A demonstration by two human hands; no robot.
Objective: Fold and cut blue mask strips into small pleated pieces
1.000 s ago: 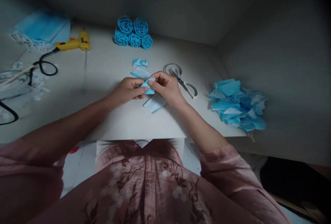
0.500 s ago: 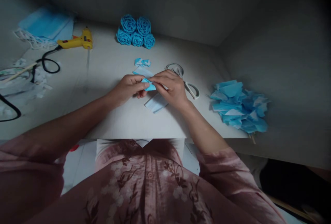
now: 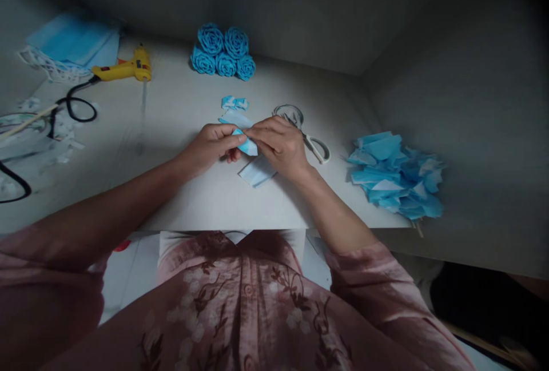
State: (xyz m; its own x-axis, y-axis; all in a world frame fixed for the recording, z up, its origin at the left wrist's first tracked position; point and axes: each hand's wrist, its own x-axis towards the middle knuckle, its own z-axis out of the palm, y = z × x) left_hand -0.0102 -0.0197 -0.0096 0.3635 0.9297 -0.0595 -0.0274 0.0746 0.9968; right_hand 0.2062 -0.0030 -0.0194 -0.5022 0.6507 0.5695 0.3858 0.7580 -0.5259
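Observation:
Between my two hands is a small blue-and-white piece of mask fabric [image 3: 247, 145], partly folded. My left hand [image 3: 214, 145] pinches it with the thumb on top and fingers behind. From the other side, my right hand [image 3: 281, 143] has its thumb and fingertips closed on the fabric's upper right edge; those fingertips partly hide it. Beneath the hands lies a pale blue fabric strip [image 3: 258, 172], and another strip [image 3: 235, 118] shows just beyond them. Farther back sit small folded blue-and-white pieces [image 3: 235, 103]. White-handled scissors [image 3: 317, 149] rest beside my right hand.
Several blue rolled rosettes [image 3: 225, 54] are stacked at the back. A yellow glue gun [image 3: 139, 64] stands left, near a pile of blue face masks [image 3: 75, 42] and white scraps [image 3: 64, 136]. A crumpled blue fabric bunch [image 3: 397, 176] lies at right, near the table's front edge.
The fabric between my fingers has turned, its free end now pointing more downward with a white corner showing. Both hands keep their grip in nearly the same place.

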